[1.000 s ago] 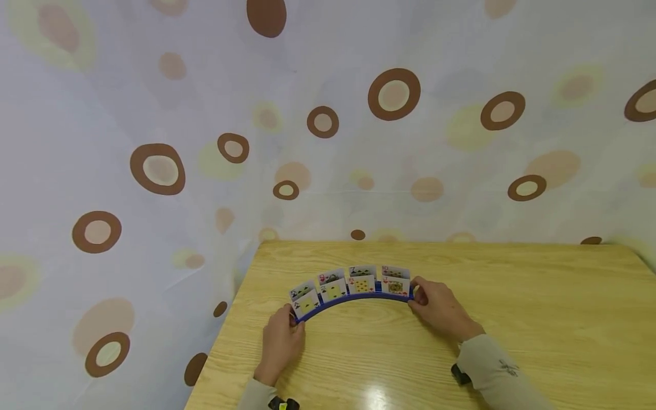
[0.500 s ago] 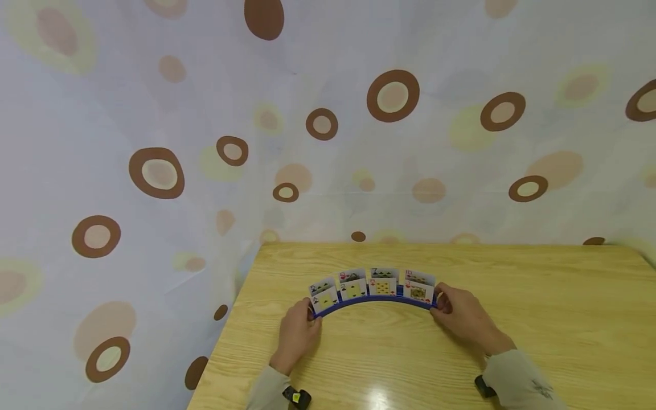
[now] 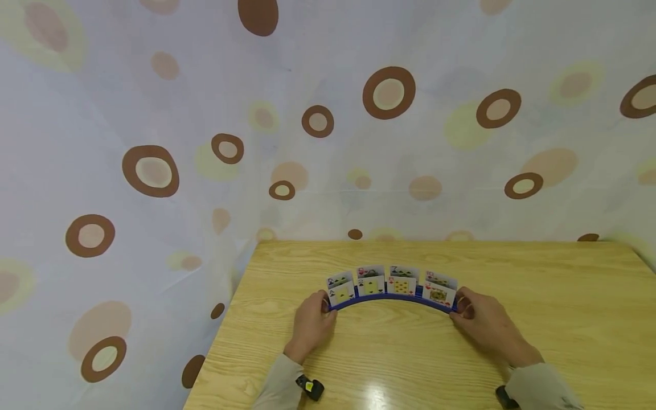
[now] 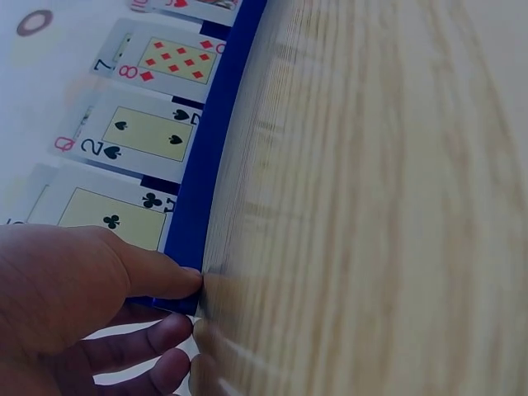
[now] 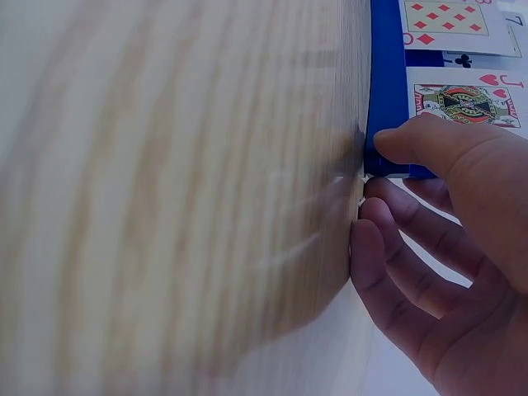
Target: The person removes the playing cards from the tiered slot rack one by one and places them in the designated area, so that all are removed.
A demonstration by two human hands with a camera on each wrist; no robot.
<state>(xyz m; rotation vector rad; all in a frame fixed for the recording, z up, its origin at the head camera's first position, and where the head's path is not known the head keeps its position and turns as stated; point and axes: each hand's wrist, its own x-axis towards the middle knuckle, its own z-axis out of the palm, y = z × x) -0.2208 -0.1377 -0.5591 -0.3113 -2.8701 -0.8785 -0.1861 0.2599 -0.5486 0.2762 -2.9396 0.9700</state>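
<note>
A curved blue playing card holder (image 3: 394,296) stands on the wooden table with two rows of cards upright in it. The front row has an ace of clubs (image 4: 124,216), a two of spades (image 4: 142,136), an eight of diamonds (image 4: 177,59) and a jack of hearts (image 5: 466,103). Behind them, cards such as a seven (image 3: 404,272) and a ten (image 3: 441,279) are partly hidden. My left hand (image 3: 314,323) pinches the holder's left end, thumb on its front face. Its right end is held by my right hand (image 3: 489,326) in the same way, the other fingers curled beside it.
The light wooden table (image 3: 564,307) extends to the right and in front of the holder. A spotted cloth (image 3: 338,154) hangs behind the table and along its left side. Dark straps (image 3: 310,387) circle both wrists.
Both hands have moved the card holder to the right across the table, keeping their grip on its ends. It has also turned slightly, its right end now lower in the head view.
</note>
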